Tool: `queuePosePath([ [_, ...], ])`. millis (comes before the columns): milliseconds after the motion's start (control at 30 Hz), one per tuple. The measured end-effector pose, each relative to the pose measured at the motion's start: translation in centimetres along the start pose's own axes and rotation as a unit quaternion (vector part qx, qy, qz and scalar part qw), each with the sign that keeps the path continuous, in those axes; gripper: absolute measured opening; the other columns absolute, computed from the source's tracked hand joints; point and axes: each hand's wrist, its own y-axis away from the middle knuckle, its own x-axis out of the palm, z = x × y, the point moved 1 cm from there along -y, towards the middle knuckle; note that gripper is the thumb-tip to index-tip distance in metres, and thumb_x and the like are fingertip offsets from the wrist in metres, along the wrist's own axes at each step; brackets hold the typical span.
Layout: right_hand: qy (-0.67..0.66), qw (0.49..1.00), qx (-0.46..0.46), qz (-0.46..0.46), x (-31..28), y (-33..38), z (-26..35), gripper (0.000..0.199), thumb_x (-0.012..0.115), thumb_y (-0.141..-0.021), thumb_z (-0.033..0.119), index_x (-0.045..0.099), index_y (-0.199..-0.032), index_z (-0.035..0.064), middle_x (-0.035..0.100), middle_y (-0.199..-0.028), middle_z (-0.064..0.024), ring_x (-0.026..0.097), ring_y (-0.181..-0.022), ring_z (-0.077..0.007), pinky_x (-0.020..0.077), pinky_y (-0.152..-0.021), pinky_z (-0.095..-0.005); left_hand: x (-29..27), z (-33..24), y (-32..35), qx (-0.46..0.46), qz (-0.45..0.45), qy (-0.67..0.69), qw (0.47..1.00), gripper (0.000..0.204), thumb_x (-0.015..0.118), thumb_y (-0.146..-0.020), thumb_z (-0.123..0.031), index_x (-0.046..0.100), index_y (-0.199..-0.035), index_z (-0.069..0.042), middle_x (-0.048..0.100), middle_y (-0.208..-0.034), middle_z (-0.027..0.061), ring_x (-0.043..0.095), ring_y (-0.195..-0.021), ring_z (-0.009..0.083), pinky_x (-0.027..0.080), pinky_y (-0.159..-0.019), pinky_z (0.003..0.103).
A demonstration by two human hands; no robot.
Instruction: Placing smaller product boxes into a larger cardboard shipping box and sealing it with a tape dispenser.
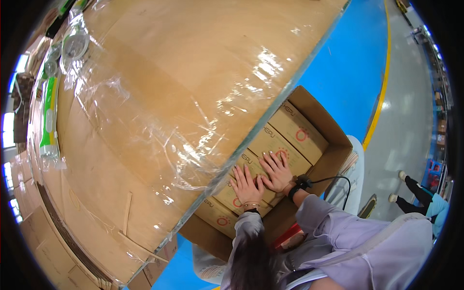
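Boxes (273, 145): in a row, inside the carton (333, 162)
Left hand (248, 191): flat on top, fingers a bit apart
Right hand (278, 176): same deal, not gripping anything
Tip: press evenly imo, corners could dent
Print: dark lettering (288, 109), red ring logo (301, 134)
Wrapped cardboard (145, 53): just beside the carton

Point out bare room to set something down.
Upper middle of the film-covered cardboard surface, between green packet and slanted right edge; also blue floor between that edge and yellow line. Crowded: open carton, its small boxes under left hand and right hand.
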Motion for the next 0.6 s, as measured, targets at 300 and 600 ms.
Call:
queuePosePath([
  [300,0.065,0.995,0.070,-0.024,0.4,-5.4,0.7,0.062,0.048,-0.090,0.036,0.034,-0.144,0.0078,0.033,-0.149,-0.0150,0.027,-0.140,-0.0301,0.0115,-0.111,-0.0596,-0.1,-0.6,0.2,-0.045,0.055,0.069,0.995,0.062,0.049,-0.089,-0.037,0.038,-0.143,-0.009,0.028,-0.152,0.0200,0.025,-0.142,0.0332,0.014,-0.113,0.055],
  [600,0.048,0.992,0.046,-0.107,1.0,-5.7,1.1,0.061,0.046,-0.091,0.037,0.035,-0.144,0.0090,0.033,-0.149,-0.0146,0.027,-0.139,-0.0305,0.0125,-0.111,-0.0600,-2.2,-0.5,-0.2,0.025,-0.027,0.005,0.999,0.061,0.051,-0.090,-0.037,0.040,-0.142,-0.007,0.025,-0.153,0.0207,0.028,-0.140,0.0350,0.019,-0.113,0.051],
])
